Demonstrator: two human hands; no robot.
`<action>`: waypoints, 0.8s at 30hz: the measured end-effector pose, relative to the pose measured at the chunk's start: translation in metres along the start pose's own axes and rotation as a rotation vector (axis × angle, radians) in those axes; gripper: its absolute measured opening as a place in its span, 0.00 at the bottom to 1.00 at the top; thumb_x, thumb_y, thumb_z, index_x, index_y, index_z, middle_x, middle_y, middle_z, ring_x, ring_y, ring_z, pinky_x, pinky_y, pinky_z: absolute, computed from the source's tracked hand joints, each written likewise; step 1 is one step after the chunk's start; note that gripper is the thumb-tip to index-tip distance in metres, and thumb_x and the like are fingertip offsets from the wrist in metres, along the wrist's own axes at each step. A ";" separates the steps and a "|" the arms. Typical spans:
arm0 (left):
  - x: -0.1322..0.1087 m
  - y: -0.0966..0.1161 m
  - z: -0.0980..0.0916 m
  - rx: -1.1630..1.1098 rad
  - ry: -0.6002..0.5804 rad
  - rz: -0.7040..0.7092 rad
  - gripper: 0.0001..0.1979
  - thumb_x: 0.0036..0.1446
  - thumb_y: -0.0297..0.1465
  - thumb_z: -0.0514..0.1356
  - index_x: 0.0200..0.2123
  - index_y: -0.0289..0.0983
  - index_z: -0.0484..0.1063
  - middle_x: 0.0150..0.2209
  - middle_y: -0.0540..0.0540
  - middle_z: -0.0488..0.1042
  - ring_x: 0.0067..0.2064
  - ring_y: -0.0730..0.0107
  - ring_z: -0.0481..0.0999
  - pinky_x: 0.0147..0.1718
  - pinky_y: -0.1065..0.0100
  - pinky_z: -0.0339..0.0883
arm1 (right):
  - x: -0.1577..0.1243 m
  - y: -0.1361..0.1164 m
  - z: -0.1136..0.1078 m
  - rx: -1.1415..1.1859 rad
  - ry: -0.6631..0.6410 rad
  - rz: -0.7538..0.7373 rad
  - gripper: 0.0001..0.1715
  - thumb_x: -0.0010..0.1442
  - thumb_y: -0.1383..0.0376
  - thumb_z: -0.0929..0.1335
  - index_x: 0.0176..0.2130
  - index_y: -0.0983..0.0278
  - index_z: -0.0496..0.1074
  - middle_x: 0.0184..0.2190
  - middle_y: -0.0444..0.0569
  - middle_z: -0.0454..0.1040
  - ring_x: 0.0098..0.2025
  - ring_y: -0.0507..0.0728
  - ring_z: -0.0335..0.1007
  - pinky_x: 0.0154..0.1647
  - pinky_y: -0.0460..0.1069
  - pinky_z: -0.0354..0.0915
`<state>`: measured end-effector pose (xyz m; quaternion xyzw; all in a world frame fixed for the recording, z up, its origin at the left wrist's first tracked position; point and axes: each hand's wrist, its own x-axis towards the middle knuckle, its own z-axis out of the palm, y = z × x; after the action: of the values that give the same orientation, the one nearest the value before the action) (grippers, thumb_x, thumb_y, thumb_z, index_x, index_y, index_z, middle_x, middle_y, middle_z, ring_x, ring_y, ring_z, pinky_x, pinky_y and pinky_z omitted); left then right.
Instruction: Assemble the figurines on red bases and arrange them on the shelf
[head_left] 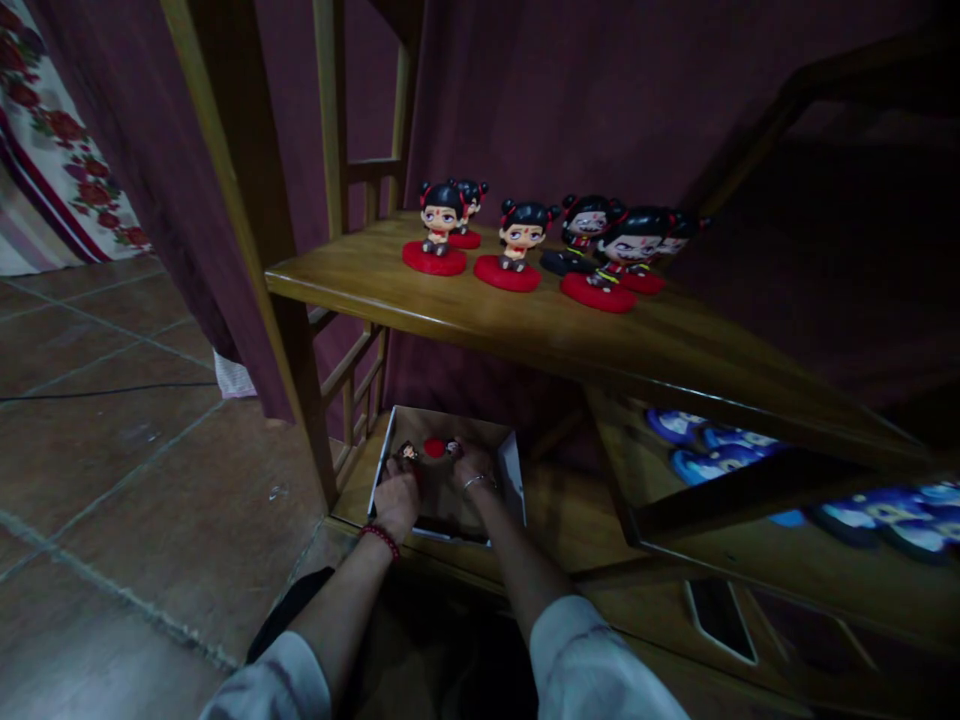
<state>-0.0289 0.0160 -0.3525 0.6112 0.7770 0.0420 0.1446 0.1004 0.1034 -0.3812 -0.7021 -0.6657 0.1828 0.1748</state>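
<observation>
A shallow white-rimmed box (pixel 512 470) sits on the low shelf, and both my hands reach into it. My left hand (pixel 397 497), with a red bead bracelet at the wrist, has its fingers closed on a small figurine (pixel 408 451) in the left part of the box. My right hand (pixel 472 466), wearing a light bangle, grips another small dark figurine (pixel 452 447) near the middle. Next to that one shows a round red base (pixel 434 447). My fingers partly cover both figurines, and the box's lower right interior is in shadow.
Above the box runs a wooden shelf (pixel 450 300) bearing several black-haired figurines (pixel 517 238), mostly on red bases. A wooden post (pixel 296 400) stands left of the box. To the right lie blue-and-white items (pixel 720 455) and a phone-like dark slab (pixel 721 618). A cable (pixel 112 390) crosses the floor.
</observation>
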 end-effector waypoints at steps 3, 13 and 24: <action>0.004 0.003 0.003 0.039 0.030 -0.008 0.17 0.56 0.22 0.44 0.47 0.34 0.65 0.45 0.36 0.64 0.42 0.64 0.71 0.32 0.68 0.66 | 0.006 0.001 0.004 -0.015 -0.003 -0.015 0.19 0.54 0.68 0.62 0.47 0.64 0.68 0.45 0.52 0.72 0.45 0.55 0.67 0.45 0.46 0.60; 0.011 0.007 0.006 0.069 0.051 0.014 0.19 0.56 0.21 0.41 0.49 0.31 0.63 0.46 0.34 0.64 0.44 0.62 0.69 0.34 0.67 0.67 | 0.003 0.001 0.005 0.032 -0.007 -0.006 0.17 0.52 0.66 0.63 0.44 0.62 0.67 0.36 0.50 0.75 0.37 0.56 0.70 0.35 0.47 0.61; 0.012 0.001 0.008 0.025 -0.048 0.057 0.18 0.55 0.22 0.45 0.48 0.29 0.63 0.48 0.32 0.63 0.42 0.65 0.72 0.36 0.70 0.65 | 0.000 0.015 0.014 0.432 0.042 0.120 0.20 0.41 0.67 0.68 0.39 0.61 0.70 0.33 0.49 0.75 0.39 0.59 0.69 0.38 0.49 0.61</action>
<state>-0.0282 0.0271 -0.3624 0.6357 0.7560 0.0216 0.1543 0.1064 0.1022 -0.4002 -0.6901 -0.5645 0.3166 0.3237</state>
